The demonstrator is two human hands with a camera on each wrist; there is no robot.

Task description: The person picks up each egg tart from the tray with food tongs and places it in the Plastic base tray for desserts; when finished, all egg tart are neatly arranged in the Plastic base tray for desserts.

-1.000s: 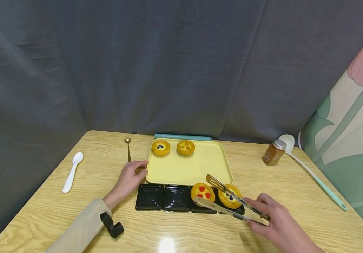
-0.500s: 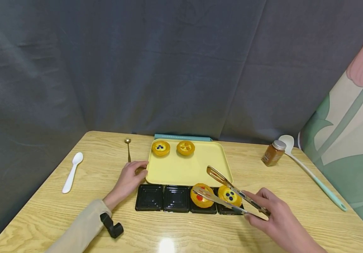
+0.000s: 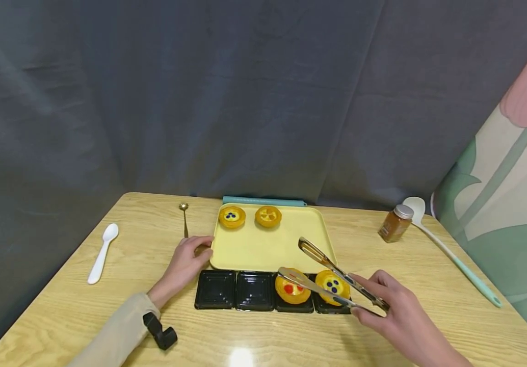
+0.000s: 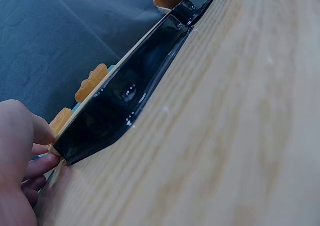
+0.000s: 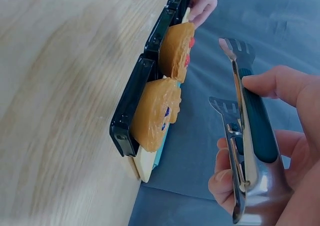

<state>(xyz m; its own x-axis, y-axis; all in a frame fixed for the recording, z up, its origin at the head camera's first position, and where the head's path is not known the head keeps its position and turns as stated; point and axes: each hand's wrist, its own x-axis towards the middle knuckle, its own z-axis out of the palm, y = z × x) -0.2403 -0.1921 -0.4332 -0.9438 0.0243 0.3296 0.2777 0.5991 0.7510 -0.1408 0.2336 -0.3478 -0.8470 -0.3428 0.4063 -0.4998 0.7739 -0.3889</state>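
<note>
My right hand (image 3: 401,313) grips metal tongs (image 3: 362,290), their arms apart with nothing between; in the right wrist view the tongs (image 5: 260,131) are raised clear of the tarts. Below them in the head view, a red-dotted tart (image 3: 293,295) and a blue-dotted tart (image 3: 332,287) sit in the two right compartments of a black four-part tray (image 3: 215,289). The two left compartments hold nothing. My left hand (image 3: 185,265) touches the left edge of the yellow tray (image 3: 272,250) with its fingertips. At that tray's back left are another blue-dotted tart (image 3: 232,217) and an orange-topped tart (image 3: 268,216).
A white spoon (image 3: 101,255) and a small gold spoon (image 3: 184,216) lie at the left. At the right are a brown jar (image 3: 395,224) with a silver lid and a long ladle (image 3: 456,257). A teal bar (image 3: 263,201) lies behind the yellow tray.
The tongs have risen and moved slightly back from the blue-dotted tart at the far right, which stays in its compartment. My left hand has kept its place at the yellow tray.
</note>
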